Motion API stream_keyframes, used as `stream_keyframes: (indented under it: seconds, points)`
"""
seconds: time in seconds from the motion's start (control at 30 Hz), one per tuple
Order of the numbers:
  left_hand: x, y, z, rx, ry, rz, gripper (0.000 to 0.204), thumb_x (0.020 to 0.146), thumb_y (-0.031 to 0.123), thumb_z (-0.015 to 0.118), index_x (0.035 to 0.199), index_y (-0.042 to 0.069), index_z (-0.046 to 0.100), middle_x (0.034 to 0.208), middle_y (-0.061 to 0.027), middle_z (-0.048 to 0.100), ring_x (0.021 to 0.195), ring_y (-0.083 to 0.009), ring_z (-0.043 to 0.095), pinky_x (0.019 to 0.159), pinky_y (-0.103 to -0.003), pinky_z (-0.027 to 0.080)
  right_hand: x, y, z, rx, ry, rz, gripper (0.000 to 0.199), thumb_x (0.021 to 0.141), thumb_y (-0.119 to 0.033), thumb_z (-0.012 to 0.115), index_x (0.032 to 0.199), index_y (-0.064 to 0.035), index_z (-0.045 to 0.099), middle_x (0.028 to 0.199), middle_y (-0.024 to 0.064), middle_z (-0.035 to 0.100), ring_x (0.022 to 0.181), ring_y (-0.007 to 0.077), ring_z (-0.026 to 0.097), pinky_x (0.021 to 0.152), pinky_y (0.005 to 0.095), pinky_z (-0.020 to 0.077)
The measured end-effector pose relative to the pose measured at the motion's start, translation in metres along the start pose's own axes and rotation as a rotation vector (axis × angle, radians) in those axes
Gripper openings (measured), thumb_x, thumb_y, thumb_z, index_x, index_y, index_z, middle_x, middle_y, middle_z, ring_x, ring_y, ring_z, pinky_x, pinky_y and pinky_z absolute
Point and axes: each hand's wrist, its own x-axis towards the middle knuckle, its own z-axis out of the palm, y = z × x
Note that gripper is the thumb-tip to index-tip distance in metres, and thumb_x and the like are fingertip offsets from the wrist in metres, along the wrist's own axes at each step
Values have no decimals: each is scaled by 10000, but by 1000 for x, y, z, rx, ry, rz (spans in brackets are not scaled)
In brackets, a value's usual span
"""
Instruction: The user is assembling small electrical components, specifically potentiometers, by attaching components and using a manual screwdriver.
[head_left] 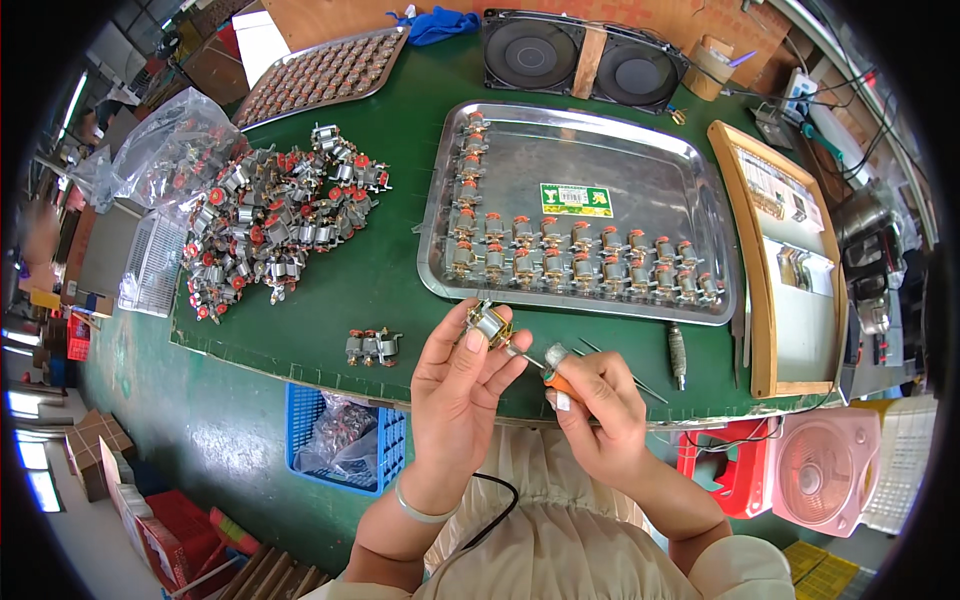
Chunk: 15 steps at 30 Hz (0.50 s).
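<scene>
My left hand (450, 390) pinches a small silver motor (489, 323) with brass-coloured metal parts, held above the table's near edge. My right hand (607, 412) is wrapped round the orange handle of a small screwdriver (562, 384). Its thin shaft points left and up to the motor; whether the tip touches it is too small to tell. Beyond my hands, a metal tray (640, 165) bears rows of similar motors (552, 266) with orange-red ends. Three loose motors (372, 347) lie left of my left hand. Farther left is a heap of motors (270, 220).
A second filled tray (325, 75) stands at the back left, near a clear plastic bag (178, 145). Two black fans (532, 52) sit at the back. Tweezers (640, 383) and a grey-handled tool (678, 357) lie right, beside a wooden-framed box (757, 300). Below stands a blue crate (300, 425).
</scene>
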Motion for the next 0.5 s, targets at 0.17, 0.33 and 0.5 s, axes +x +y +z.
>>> stream_keyframes:
  seconds: [0.17,0.33,0.5]
  points:
    - [0,-5,0,-1,-23,54,327,888,111,490,1201,37,432,1097,-144,556,947,-251,598,761,-303,535,-6,-5,1,309,9,293,328,760,55,587,1084,29,540,805,93,491,616,173,461,536,249,400]
    - [-3,-6,2,15,-32,87,322,888,108,489,1196,33,432,1096,-147,555,947,-255,597,763,-306,534,-6,-3,-1,-49,31,33,336,773,19,591,1105,28,537,768,83,505,644,152,477,545,244,405]
    - [-6,-7,4,52,-38,164,320,880,93,502,1186,28,437,1090,-149,562,938,-262,599,767,-311,527,-3,1,-5,-43,66,-52,331,829,-59,560,1150,7,515,704,67,490,604,116,458,482,225,373]
